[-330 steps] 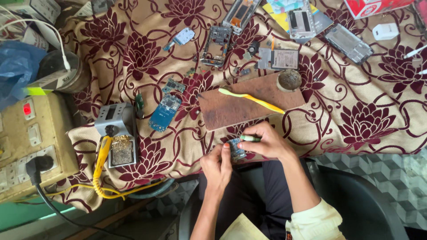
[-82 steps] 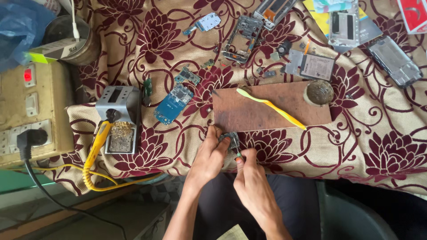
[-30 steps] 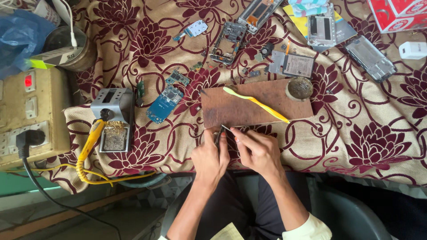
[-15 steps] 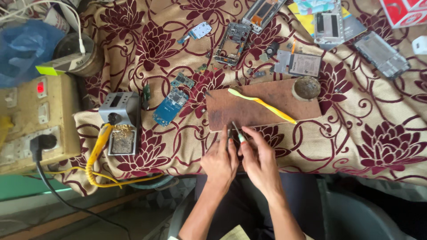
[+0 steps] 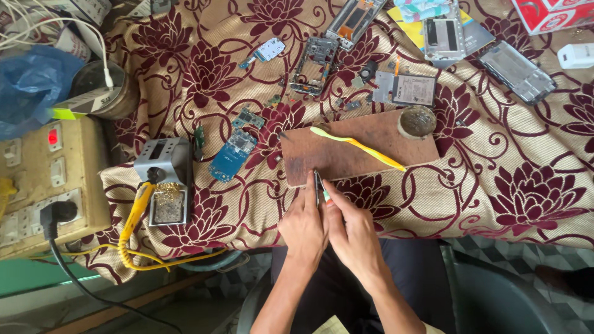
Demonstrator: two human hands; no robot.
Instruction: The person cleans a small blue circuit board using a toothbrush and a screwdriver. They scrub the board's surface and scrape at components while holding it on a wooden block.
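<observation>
Both the left hand [image 5: 304, 224] and right hand [image 5: 351, 230] pinch a small dark part [image 5: 318, 187] at the wooden board's [image 5: 346, 148] near edge, on the cluttered floral-clothed surface [image 5: 495, 185], bare cloth to their right.

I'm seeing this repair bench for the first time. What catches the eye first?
Both hands, left hand and right hand, pinch a small dark part at the near edge of a brown board. A yellow toothbrush lies across it, on a floral cloth.
</observation>
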